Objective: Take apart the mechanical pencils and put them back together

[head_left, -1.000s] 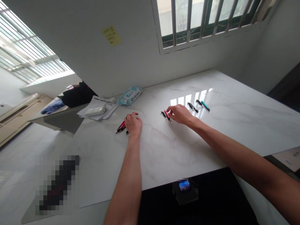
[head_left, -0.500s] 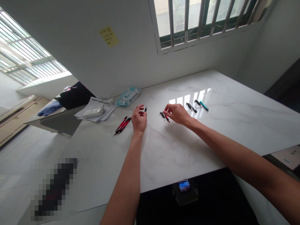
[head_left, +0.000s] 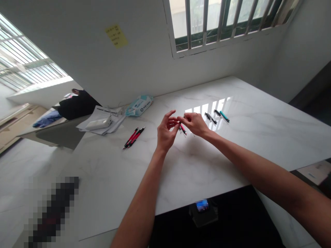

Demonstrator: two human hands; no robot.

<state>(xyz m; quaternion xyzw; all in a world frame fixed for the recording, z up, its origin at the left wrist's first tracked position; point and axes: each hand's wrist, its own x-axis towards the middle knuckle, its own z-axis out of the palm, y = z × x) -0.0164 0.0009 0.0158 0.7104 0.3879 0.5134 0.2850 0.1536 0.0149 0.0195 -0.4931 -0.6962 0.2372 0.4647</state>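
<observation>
My left hand (head_left: 167,134) and my right hand (head_left: 193,123) meet at the fingertips above the table. Between my left thumb and fingers shows the dark end of a pen (head_left: 179,123); the rest of it is hidden by the hand. My right hand has its fingers curled in and touching at that end, and what it pinches is too small to make out. Just below the fingertips lies a red and black pen (head_left: 183,129), partly covered. Left of my hands is a bunch of red and black pens (head_left: 134,137).
On the right lie black pens (head_left: 210,118) and a teal pen (head_left: 224,116). A wipes packet (head_left: 139,106) and papers (head_left: 99,119) with a white device (head_left: 98,123) sit by the wall. The white marble-patterned table (head_left: 222,168) ends near my body.
My left hand has moved right, away from the red and black pens, carrying the dark-ended pen to my right hand. My right hand has stayed nearly in place, fingers closing in.
</observation>
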